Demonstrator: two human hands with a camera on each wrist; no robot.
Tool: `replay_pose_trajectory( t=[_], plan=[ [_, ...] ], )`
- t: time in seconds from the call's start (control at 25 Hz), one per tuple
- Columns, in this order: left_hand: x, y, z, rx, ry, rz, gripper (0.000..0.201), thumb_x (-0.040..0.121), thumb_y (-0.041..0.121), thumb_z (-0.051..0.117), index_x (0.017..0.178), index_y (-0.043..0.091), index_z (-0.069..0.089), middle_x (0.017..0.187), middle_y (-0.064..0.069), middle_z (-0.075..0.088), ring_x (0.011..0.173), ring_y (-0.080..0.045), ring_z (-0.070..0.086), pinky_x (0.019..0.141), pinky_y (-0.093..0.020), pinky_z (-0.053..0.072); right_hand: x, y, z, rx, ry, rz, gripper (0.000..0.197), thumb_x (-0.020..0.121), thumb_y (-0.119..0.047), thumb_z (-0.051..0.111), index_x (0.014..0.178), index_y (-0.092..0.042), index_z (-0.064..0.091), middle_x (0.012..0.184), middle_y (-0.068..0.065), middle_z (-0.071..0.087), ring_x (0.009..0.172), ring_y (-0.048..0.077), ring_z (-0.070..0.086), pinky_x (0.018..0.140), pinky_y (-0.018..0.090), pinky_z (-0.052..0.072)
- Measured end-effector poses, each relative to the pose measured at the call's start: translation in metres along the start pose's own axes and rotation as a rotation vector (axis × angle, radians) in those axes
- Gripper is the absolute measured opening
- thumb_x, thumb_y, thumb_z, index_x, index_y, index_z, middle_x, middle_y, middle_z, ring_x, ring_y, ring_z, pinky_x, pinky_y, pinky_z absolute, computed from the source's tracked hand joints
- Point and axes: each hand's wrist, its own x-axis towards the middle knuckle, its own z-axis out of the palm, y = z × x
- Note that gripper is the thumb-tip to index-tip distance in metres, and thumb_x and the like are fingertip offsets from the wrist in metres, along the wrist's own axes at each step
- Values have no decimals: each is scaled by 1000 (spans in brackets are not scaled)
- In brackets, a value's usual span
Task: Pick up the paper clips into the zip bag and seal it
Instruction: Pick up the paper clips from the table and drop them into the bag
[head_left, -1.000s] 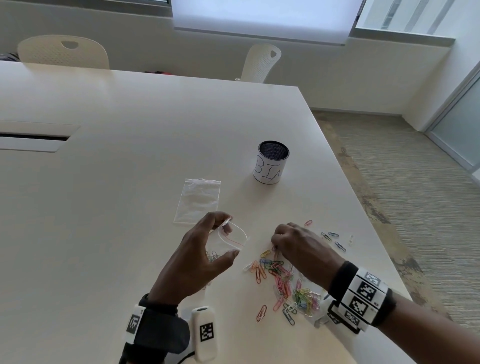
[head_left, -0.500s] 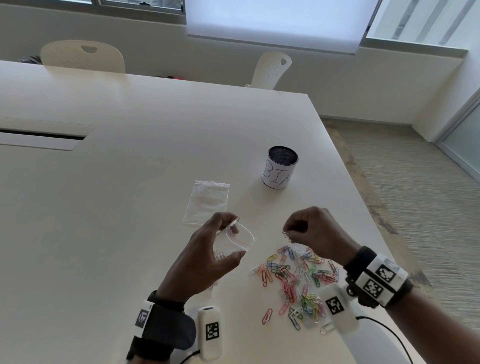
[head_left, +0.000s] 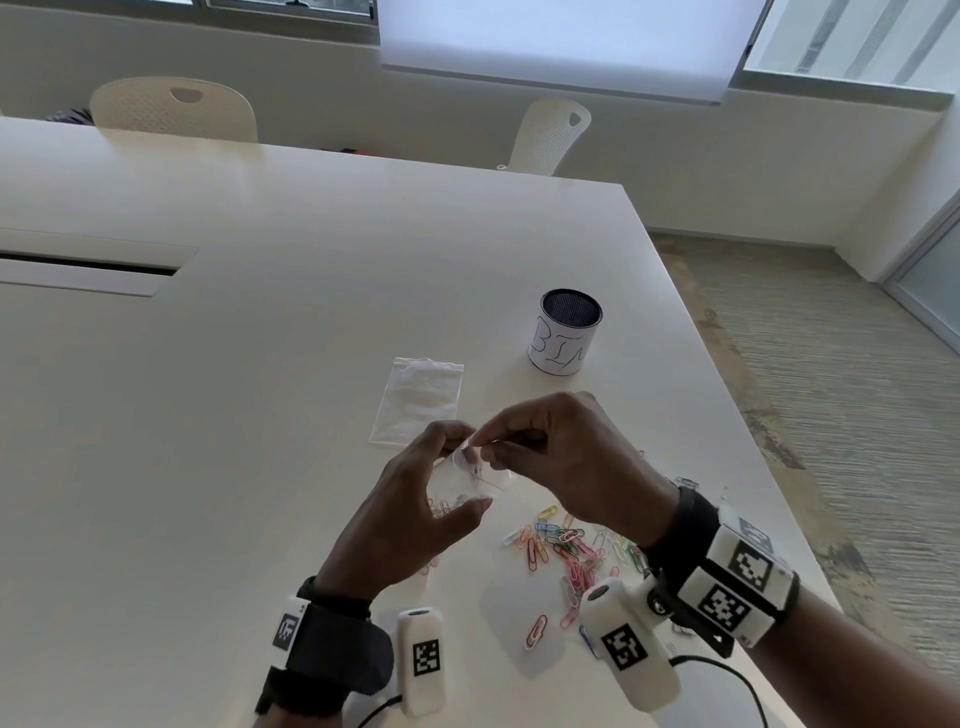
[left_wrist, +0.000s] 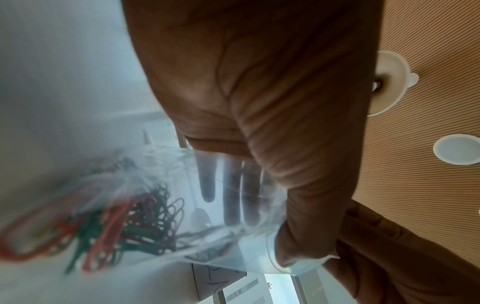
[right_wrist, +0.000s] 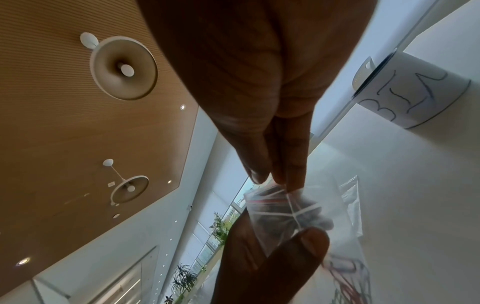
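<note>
My left hand (head_left: 470, 467) holds a small clear zip bag (head_left: 457, 486) above the table, thumb and fingers curled round its open mouth. Several coloured paper clips (left_wrist: 124, 222) lie in the bag's bottom, and my left fingers (left_wrist: 231, 191) show through the plastic. My right hand (head_left: 483, 449) is at the bag's mouth with thumb and fingertips pinched together on what looks like a paper clip. In the right wrist view the pinched tips touch the red-lined rim of the bag (right_wrist: 283, 214). A loose pile of coloured clips (head_left: 566, 545) lies on the table under my right wrist.
A second, flat zip bag (head_left: 418, 400) lies just beyond my hands. Behind it, to the right, stands a mesh cup labelled BIN (head_left: 566, 332). A single red clip (head_left: 536, 630) lies near me. The table's right edge (head_left: 727, 395) is close, and two chairs (head_left: 171, 109) stand at the far side.
My right hand rose from the clip pile with its fingers pinched and moved left to the bag's mouth. The left hand kept holding the bag open.
</note>
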Motion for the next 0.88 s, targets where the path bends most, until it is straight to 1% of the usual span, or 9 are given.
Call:
replay_pose_trajectory(
  t=[0.08, 0.2, 0.28, 0.4, 0.56, 0.64, 0.76, 0.84, 0.88],
  plan=[
    [-1, -1, 0, 11, 7, -4, 56, 85, 23, 82, 131, 33, 52, 116, 24, 65, 114, 2, 63, 93, -5, 42, 0, 4, -6, -19, 58, -29, 13, 89, -10, 81, 101, -15, 84, 84, -7, 82, 78, 3, 78, 80, 23, 64],
    [-2, -3, 0, 10, 8, 1, 59, 85, 23, 83, 135, 29, 53, 117, 21, 65, 119, 0, 63, 98, -4, 40, -4, 24, -19, -102, 143, -23, 8, 90, -11, 81, 97, -16, 82, 83, -8, 80, 76, 4, 76, 78, 26, 65],
    [-2, -3, 0, 9, 9, 10, 59, 85, 23, 83, 136, 29, 53, 117, 21, 66, 120, -1, 63, 99, -4, 39, -10, 43, -24, -248, 27, 0, 10, 93, -20, 78, 103, -18, 80, 96, -8, 78, 85, 3, 73, 82, 28, 63],
    [-1, -3, 0, 4, 6, 18, 58, 85, 22, 83, 135, 30, 53, 115, 21, 66, 118, -3, 64, 99, -5, 40, -23, 66, -15, -385, -267, 62, 31, 92, -37, 75, 120, -26, 72, 126, -9, 68, 109, 1, 62, 99, 26, 56],
    [0, -3, 1, -7, -4, 18, 59, 85, 21, 83, 134, 30, 52, 115, 20, 66, 117, -4, 64, 99, -6, 42, -35, 81, 9, -400, -420, -49, 29, 93, -36, 74, 121, -30, 71, 131, -13, 60, 118, 1, 53, 101, 17, 46],
    [-1, -2, 0, -18, 1, 16, 58, 84, 19, 83, 133, 30, 53, 114, 19, 66, 117, -4, 65, 98, -6, 41, -38, 89, 11, -443, -412, -116, 17, 93, -33, 75, 110, -28, 74, 121, -13, 64, 111, 1, 53, 94, 14, 44],
    [-1, -2, 0, -30, 7, 9, 58, 85, 17, 84, 132, 31, 54, 113, 18, 67, 118, -5, 65, 98, -5, 41, -43, 99, -1, -488, -357, -93, 7, 93, -32, 76, 98, -28, 73, 110, -14, 66, 101, 0, 54, 87, 17, 45],
    [-1, -3, 0, -31, 5, 2, 58, 85, 17, 84, 132, 31, 54, 114, 18, 67, 118, -6, 65, 98, -6, 42, -46, 100, -13, -534, -295, -45, 14, 94, -39, 74, 104, -29, 72, 116, -14, 64, 105, 0, 54, 91, 20, 49],
    [-1, -3, 0, -29, 3, -1, 58, 85, 18, 84, 132, 31, 54, 114, 18, 67, 118, -7, 65, 98, -7, 42, -48, 98, -19, -557, -258, -7, 25, 93, -46, 72, 113, -31, 71, 123, -14, 62, 111, 0, 54, 95, 23, 52]
  ],
)
